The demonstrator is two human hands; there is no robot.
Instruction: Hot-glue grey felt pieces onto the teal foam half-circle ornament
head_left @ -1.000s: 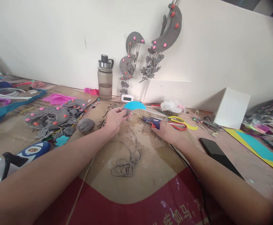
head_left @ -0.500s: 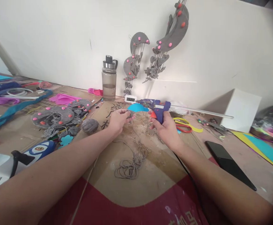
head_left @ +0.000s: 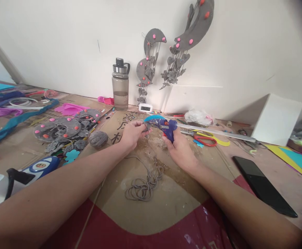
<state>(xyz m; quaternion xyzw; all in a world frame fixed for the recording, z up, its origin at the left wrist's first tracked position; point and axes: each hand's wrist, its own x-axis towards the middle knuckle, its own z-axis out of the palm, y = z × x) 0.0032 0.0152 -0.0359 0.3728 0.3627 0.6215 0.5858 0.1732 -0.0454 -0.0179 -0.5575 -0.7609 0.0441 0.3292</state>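
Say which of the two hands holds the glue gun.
The right hand: it grips the glue gun by its handle, whereas the left hand pinches a small grey piece between its fingertips.

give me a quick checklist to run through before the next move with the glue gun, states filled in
1. Glue gun held in the right hand: ok, fingers around its grip.
2. Gray piece held in the left hand: ok, pinched in the fingers.
3. Glue stick in the gun: ok, a long length sticks out of the back.
4. Gun's tip placed on the piece: cannot tell, it is close to the left fingers but too small to make out.
5. Loose yarn tidy: not ok, it lies in tangled loops on the cardboard.
6. Gun hot: cannot tell, nothing shows its heat.
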